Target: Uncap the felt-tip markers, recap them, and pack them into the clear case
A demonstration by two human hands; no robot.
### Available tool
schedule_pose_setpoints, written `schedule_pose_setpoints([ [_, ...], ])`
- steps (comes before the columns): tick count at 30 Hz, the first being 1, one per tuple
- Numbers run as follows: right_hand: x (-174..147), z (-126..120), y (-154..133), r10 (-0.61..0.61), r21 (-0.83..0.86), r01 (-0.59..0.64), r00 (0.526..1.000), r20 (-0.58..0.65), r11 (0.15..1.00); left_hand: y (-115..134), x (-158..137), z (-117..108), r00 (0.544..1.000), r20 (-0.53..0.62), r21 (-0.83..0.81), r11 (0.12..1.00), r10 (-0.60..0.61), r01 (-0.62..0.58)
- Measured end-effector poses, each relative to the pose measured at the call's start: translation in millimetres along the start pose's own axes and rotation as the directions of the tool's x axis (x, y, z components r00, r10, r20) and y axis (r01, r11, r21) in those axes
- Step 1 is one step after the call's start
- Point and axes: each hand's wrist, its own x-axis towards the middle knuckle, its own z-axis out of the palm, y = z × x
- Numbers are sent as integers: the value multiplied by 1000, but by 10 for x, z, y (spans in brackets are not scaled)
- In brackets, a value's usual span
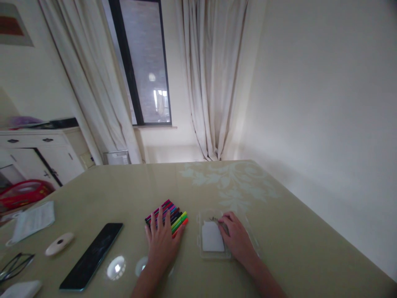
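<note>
My left hand [163, 238] lies with its fingers spread over a row of coloured felt-tip pens [177, 219] side by side on the table. Its fingertips touch the pens and partly cover them. Over the right part of a clear plastic case [214, 255], my right hand [237, 234] has thumb and fingers drawn together. Whatever is between those fingertips is too small to make out. A white card-like piece [212, 238] lies in the case. Small dark thin items [213, 219] show above it, close to the right fingertips.
A black phone [93, 254] lies left of my left hand. Farther left are a white oval object [59, 244], glasses [15, 265], a face mask [32, 221] and a red basket [26, 192]. A wall [335, 145] runs along the table's right edge.
</note>
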Motion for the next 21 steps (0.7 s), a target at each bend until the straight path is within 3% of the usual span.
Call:
schedule_pose_setpoints([
  [5,-3,-5,-4,-32,-70,34,999,28,997,14,-47,-60,997,-62,32,998,54,-53],
  [9,2,-27,-8,-18,-128,29,996,83,991,12,-87,-159,981,-103,5,987,163,-163],
  [21,24,-73,7,100,-240,-83,993,59,967,90,-140,-292,981,18,-11,981,192,-192],
])
